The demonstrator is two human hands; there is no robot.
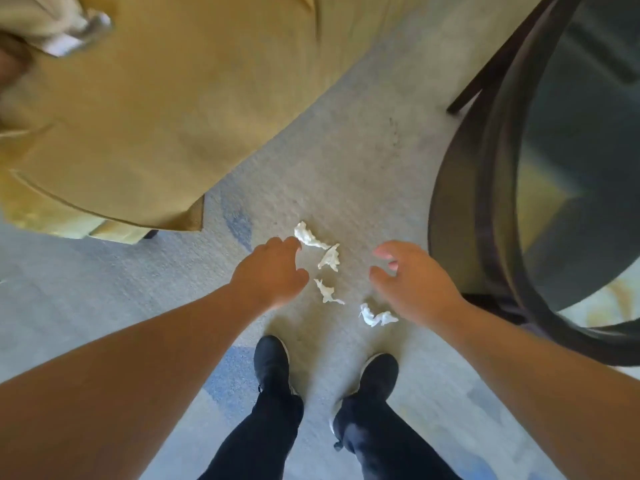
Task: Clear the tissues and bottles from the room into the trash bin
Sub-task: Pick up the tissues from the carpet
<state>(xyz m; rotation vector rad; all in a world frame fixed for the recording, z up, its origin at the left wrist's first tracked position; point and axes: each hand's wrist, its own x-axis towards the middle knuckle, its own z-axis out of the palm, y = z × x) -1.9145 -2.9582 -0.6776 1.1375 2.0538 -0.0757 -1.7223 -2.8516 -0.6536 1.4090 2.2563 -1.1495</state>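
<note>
— Between the hands, at mid-frame, what lay on the carpet (363,188)?
— Four crumpled white tissues (328,271). Left hand (272,273) reached with fingers spread, its fingertips at the topmost tissue; right hand (412,282) hung open, empty, just above the lowest tissue (375,315).

Four crumpled tissues (331,274) were seen as thin white paper, creased and matt. The carpet (346,188) was noted as grey short-pile cloth, rough and matt, with faded blue patches. The sofa (156,109) was covered in mustard woven fabric, matt, with piped seams. The round table (581,174) was topped with dark glossy glass, framed in dark smooth wood. Black matt shoes (272,358) were recorded.
</note>
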